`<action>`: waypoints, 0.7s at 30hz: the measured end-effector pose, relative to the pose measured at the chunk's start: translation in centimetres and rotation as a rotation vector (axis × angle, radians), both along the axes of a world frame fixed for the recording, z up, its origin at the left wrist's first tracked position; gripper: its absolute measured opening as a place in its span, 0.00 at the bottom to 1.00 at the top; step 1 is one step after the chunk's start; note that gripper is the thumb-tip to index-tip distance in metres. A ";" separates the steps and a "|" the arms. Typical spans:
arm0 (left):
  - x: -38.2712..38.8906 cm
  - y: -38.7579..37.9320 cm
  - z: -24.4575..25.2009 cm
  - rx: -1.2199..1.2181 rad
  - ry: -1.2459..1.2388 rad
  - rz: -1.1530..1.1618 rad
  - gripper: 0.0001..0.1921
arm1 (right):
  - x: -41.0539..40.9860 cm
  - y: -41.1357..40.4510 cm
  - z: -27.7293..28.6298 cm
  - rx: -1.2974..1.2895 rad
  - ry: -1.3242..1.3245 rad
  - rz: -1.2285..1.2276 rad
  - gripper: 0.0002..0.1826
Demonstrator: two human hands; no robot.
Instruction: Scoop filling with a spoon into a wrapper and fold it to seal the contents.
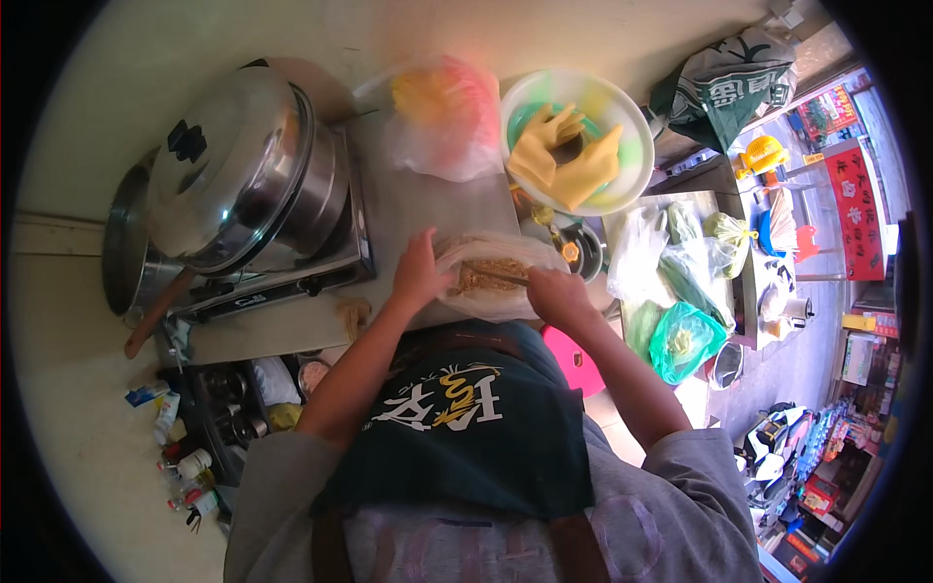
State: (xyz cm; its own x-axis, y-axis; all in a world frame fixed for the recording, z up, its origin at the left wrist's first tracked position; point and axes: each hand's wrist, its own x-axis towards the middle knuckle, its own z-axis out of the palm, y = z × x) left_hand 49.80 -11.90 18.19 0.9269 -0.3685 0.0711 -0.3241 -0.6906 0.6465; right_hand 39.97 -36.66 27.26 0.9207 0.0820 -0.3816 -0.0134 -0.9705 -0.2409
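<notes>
A clear plastic bag [481, 245] lies spread wide near the front edge of a metal worktop [444, 200]. Inside it is a heap of brown, crumbly food [485, 277]. My left hand [421, 273] is at the bag's left side, its thumb against the plastic; whether the fingers grip the bag is unclear. My right hand [557, 297] holds a thin utensil [503, 275] whose far end reaches into the crumbs. The utensil's exact kind is not visible.
Left stands a lidded steel pot [313, 189] on a gas stove [291, 291], with a wooden handle [157, 313] jutting forward. Behind the bag are a filled plastic bag [444, 124] and a basin [634, 109] with yellow rubber gloves [576, 160]. Bagged vegetables [685, 255] lie right, above a pink stool [572, 361].
</notes>
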 end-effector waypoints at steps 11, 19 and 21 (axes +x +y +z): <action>2.5 6.6 0.8 0.041 0.078 -0.081 0.24 | 1.3 4.6 2.0 0.330 -0.218 0.097 0.17; -0.9 1.8 7.0 0.057 -0.475 -0.285 0.15 | 0.6 3.7 -1.4 0.579 -0.155 -0.060 0.19; -1.2 1.5 7.6 0.022 -0.541 -0.281 0.14 | 0.0 3.2 -2.1 0.652 -0.191 -0.146 0.21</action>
